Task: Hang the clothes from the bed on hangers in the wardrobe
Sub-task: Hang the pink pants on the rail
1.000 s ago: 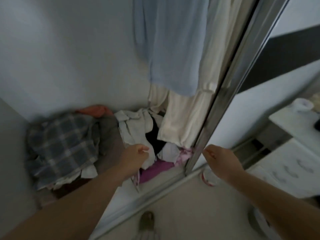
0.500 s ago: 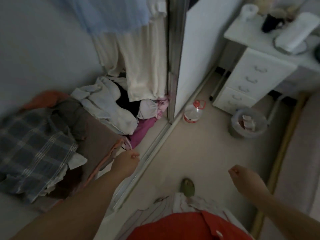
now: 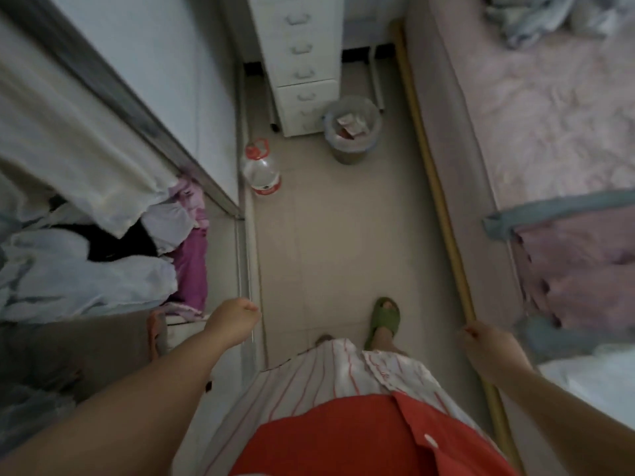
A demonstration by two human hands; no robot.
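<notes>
The person stands in the narrow aisle between wardrobe and bed, looking straight down at their own feet. The left hand (image 3: 233,321) hangs over the wardrobe's floor track with its fingers curled in; just behind it a thin orange loop, possibly a hanger (image 3: 153,333), pokes up, though I cannot tell whether the fingers hold it. The right hand (image 3: 491,348) is out by the bed's edge, fingers folded into a loose fist with nothing in it that I can see.

Beyond the left hand, inside the wardrobe (image 3: 113,97), a cream garment (image 3: 79,139) hangs down, and under it lies a jumble of white, black and purple clothes (image 3: 103,259) on the wardrobe floor. Beyond the right hand, on the bed (image 3: 549,115), a pinkish garment with a grey-blue collar edge (image 3: 577,255) lies spread flat, something white sits nearer to that hand, and a crumpled bluish bundle (image 3: 536,15) lies at the far end.

By my reckoning the job is partly through at best: at least one piece hangs already, but several still wait on the bed, and neither hand carries a garment now. What seems to come next is a turn toward the bed to lift the pinkish piece.

Ahead of both hands stand a white drawer unit (image 3: 302,63), a waste bin (image 3: 352,132) and a plastic water jug (image 3: 261,170).
</notes>
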